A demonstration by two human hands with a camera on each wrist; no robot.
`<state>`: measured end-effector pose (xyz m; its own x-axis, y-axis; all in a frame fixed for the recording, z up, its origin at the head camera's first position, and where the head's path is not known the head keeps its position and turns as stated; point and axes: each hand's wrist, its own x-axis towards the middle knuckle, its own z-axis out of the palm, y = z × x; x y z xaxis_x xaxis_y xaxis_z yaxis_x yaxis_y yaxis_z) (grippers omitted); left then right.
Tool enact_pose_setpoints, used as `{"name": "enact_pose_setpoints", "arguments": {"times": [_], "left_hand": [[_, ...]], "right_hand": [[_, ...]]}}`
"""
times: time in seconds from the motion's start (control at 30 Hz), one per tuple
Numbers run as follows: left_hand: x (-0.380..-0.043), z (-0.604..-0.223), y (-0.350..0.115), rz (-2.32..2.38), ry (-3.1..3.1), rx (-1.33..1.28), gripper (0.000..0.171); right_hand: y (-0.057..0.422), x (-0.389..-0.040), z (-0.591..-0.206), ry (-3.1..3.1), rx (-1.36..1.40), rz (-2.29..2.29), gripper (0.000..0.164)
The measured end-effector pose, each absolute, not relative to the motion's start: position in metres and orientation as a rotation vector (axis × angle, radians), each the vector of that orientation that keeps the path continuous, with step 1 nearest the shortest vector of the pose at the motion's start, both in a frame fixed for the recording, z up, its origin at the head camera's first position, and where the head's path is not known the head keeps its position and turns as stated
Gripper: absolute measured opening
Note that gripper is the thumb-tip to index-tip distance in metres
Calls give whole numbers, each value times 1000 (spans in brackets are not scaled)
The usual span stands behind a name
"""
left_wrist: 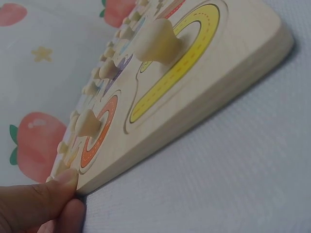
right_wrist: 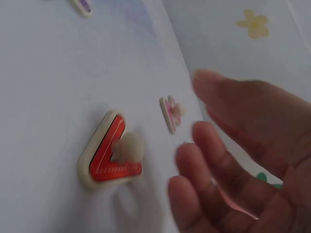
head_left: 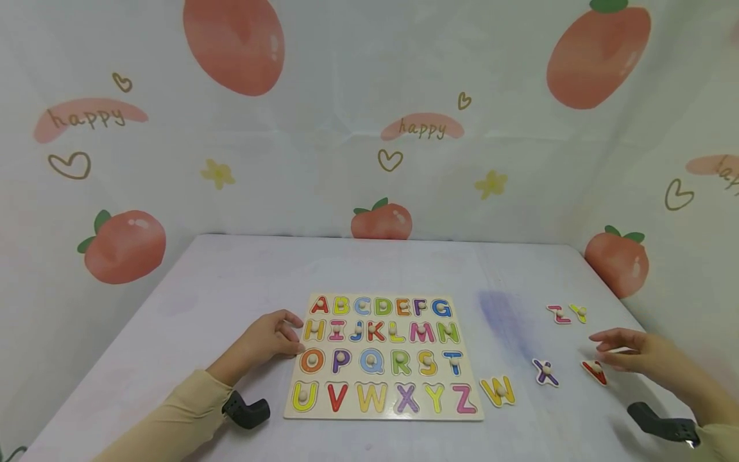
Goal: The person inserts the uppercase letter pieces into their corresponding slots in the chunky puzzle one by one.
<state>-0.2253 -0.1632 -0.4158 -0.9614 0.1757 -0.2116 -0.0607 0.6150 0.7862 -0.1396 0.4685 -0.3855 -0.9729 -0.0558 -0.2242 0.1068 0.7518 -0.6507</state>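
A wooden alphabet puzzle board (head_left: 383, 416) lies flat on the table, its letters A to U showing knobs. The bottom-row V, W, X, Y and Z shapes have no knobs. At the board's left edge my left hand (head_left: 268, 337) holds the rim, thumb (left_wrist: 63, 182) against the edge near the orange O piece (left_wrist: 99, 136). My right hand (head_left: 637, 353) hovers beside the red V piece (head_left: 594, 372), fingers loosely bent and apart from it. In the right wrist view that V piece (right_wrist: 114, 155) lies on the table with its round knob up.
Loose on the table right of the board are a yellow W piece (head_left: 498, 391), a purple X piece (head_left: 545, 372), a pink Z piece (head_left: 559, 314) and a yellow Y piece (head_left: 578, 313). A bluish stain (head_left: 505, 321) marks the tabletop. Printed cloth (head_left: 323, 160) hangs behind.
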Motion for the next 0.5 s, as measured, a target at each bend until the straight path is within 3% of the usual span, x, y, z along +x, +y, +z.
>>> {"name": "enact_pose_setpoints", "arguments": {"times": [0.1, 0.33, 0.5], "left_hand": [[-226, -416, -163, 1260, 2580, 90, 47], [-225, -417, -163, 1263, 2567, 58, 48], [-224, -417, -162, 1281, 2557, 35, 47]], "right_hand": [[471, -137, -390, 2615, 68, -976, 46], [475, -131, -402, 2581, -11, -1022, 35], [471, -133, -404, 2598, 100, -943, 43]]}}
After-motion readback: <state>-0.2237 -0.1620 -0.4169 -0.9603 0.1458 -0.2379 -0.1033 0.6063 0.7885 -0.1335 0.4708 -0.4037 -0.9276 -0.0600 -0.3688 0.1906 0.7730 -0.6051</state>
